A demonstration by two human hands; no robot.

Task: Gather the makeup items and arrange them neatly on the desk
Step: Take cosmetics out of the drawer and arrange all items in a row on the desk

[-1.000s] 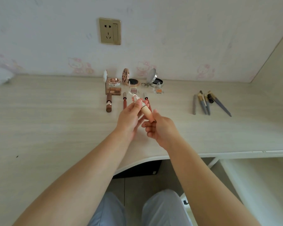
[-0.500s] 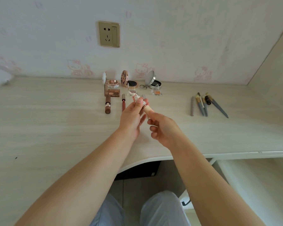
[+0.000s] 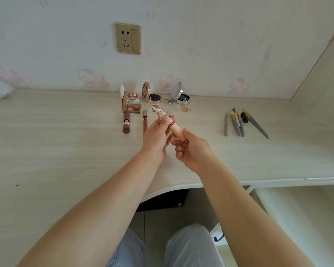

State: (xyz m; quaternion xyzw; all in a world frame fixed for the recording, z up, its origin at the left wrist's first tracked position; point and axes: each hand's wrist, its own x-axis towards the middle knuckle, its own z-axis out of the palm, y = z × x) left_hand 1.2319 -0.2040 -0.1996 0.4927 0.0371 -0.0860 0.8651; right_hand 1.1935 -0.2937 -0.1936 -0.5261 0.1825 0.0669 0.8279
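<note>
I've got both hands up over the counter (image 3: 66,143) at frame centre, sharing one peach cosmetic tube (image 3: 176,130) with a white figurine cap (image 3: 161,113). Left hand (image 3: 156,136) pinches the cap end between thumb and fingertips; right hand (image 3: 193,149) has its grip curled round the tube's lower end, so neither grip is spread. The tube is held in the air, tilted, cap pointing to the upper left, not touching the counter. Risk as I read it: if the cap is loose or twists off, the body could drop onto the row just behind, and the brown lipstick (image 3: 126,122) and slim red lip pencil (image 3: 144,121) lying there look round and would likely roll. Setting it down standing up also looks tippy with that top-heavy cap, so laying it flat seems safer. Behind, near the wall at upper centre: an eyeshadow palette (image 3: 132,108), a round rose-gold jar (image 3: 132,97), an open patterned compact (image 3: 154,96), an open silver compact (image 3: 181,94), a small orange eyeshadow pot (image 3: 185,107). The free gap in the row is narrow, partly hidden by my left hand. The makeup brushes (image 3: 241,122) lie fanned at centre right, well apart. A wall socket (image 3: 127,38) sits at upper centre.
</note>
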